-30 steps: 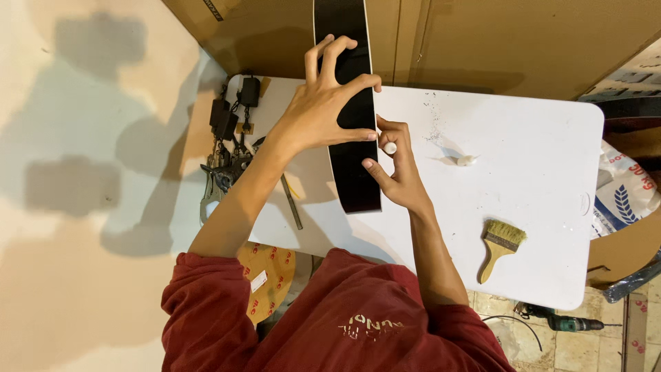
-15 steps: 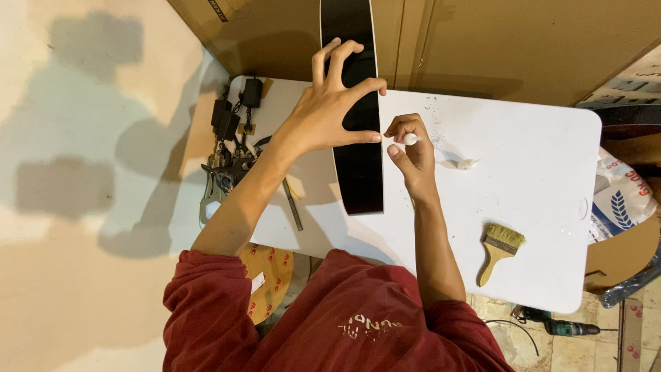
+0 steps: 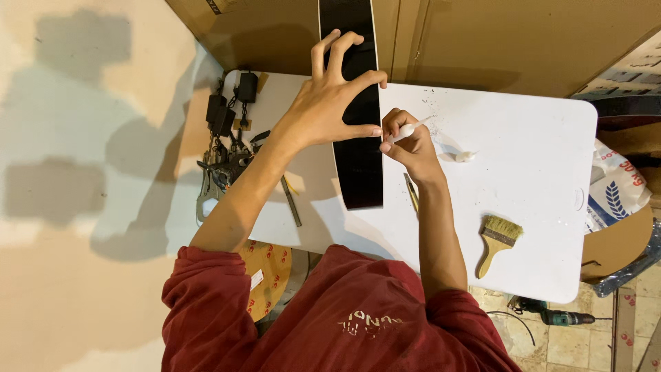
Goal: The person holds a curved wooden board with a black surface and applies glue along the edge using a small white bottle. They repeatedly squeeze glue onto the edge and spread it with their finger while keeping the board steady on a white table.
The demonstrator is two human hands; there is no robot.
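Observation:
A long black strip (image 3: pixel 359 162) lies across the white table (image 3: pixel 523 193), running from the far edge toward me. My left hand (image 3: pixel 330 103) presses flat on the strip with its fingers spread. My right hand (image 3: pixel 407 145) sits at the strip's right edge, pinching a small white stick-like thing (image 3: pixel 407 129) between thumb and fingers. A thin pencil-like tool (image 3: pixel 411 194) lies on the table under my right wrist.
A wooden paint brush (image 3: pixel 497 241) lies at the table's near right. A small white blob (image 3: pixel 463 157) rests right of my hand. Pliers, black adapters and a metal rod (image 3: pixel 227 148) crowd the left edge. Cardboard panels (image 3: pixel 482 41) stand behind. A drill (image 3: pixel 554 317) lies on the floor.
My right hand has risen along the strip's right edge, from beside its lower part to just under my left thumb. The left hand has stayed in place.

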